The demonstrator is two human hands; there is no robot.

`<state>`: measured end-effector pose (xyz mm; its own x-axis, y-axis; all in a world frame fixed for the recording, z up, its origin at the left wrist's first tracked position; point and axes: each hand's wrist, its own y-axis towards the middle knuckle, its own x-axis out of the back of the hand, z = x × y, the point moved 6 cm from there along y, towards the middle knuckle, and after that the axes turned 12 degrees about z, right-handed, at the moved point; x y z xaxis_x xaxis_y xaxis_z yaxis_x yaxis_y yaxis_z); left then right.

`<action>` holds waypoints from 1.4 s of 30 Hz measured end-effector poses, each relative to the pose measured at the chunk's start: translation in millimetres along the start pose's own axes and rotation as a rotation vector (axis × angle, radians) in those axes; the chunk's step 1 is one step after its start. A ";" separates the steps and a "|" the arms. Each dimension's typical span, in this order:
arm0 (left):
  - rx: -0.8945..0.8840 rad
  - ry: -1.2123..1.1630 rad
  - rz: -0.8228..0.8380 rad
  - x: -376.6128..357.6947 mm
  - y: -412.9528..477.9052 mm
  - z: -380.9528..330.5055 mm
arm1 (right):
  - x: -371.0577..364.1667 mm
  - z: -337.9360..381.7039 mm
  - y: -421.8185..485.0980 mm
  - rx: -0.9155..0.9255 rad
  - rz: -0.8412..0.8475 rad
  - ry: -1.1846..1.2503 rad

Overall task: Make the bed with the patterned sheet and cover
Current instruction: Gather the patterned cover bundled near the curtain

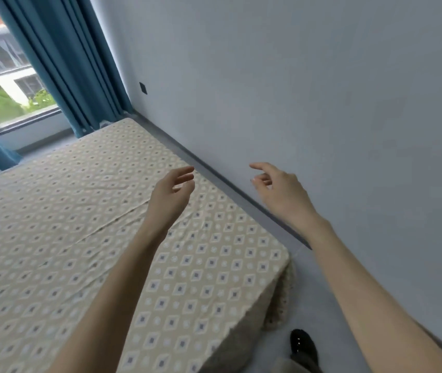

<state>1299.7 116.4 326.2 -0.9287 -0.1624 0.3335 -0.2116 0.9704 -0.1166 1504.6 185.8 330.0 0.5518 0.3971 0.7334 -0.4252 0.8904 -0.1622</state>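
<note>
Patterned sheet [79, 238] runs past the left and lower edges. Off the near corner of the bed [241, 343], a black shoe [302, 345] is partly covered; the dark wall fitting [143, 88] beyond is too small to identify.

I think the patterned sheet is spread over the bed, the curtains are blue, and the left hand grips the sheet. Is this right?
Not quite. In the head view the left hand grips nothing: it hovers above the sheet, fingers loosely curled and empty. The rest stands: the sheet is spread out and the curtains are blue.
</note>
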 end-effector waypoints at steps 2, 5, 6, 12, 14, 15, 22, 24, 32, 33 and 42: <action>-0.012 -0.025 0.005 -48.5 24.8 -15.6 | 37.4 -39.1 9.2 -0.007 -0.024 -0.008; -0.028 -0.061 -0.012 -103.1 54.5 -37.8 | 83.4 -80.5 23.2 0.016 -0.033 -0.041; -0.027 -0.073 -0.032 -125.8 67.9 -47.5 | 105.3 -96.2 29.8 0.025 -0.017 -0.060; -0.020 -0.138 -0.163 -187.7 125.4 -99.3 | 197.6 -134.3 73.3 0.117 0.050 -0.151; -0.031 -0.120 -0.194 -191.2 145.1 -116.6 | 219.4 -129.9 95.4 0.166 0.056 -0.158; -0.035 -0.113 -0.207 -189.9 153.7 -124.3 | 227.3 -124.7 106.1 0.192 0.051 -0.166; -0.092 -0.065 -0.380 -148.1 236.5 -167.8 | 264.4 -76.8 218.6 0.376 0.078 -0.284; -0.094 -0.030 -0.417 -129.5 262.5 -173.8 | 269.2 -63.9 253.9 0.416 0.078 -0.332; -0.084 -0.041 -0.607 -26.5 359.1 -192.5 | 271.9 20.1 393.5 0.593 0.110 -0.257; -0.073 -0.047 -0.633 -14.8 368.0 -190.5 | 267.3 32.0 409.4 0.631 0.122 -0.247; 0.022 -0.036 -0.831 97.3 446.4 -143.3 | 193.4 144.8 570.3 0.808 0.243 -0.044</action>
<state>1158.6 559.4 440.6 -0.4763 -0.8306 0.2886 -0.8384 0.5279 0.1357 1264.9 738.2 475.0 0.3573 0.5330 0.7670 -0.9201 0.3418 0.1911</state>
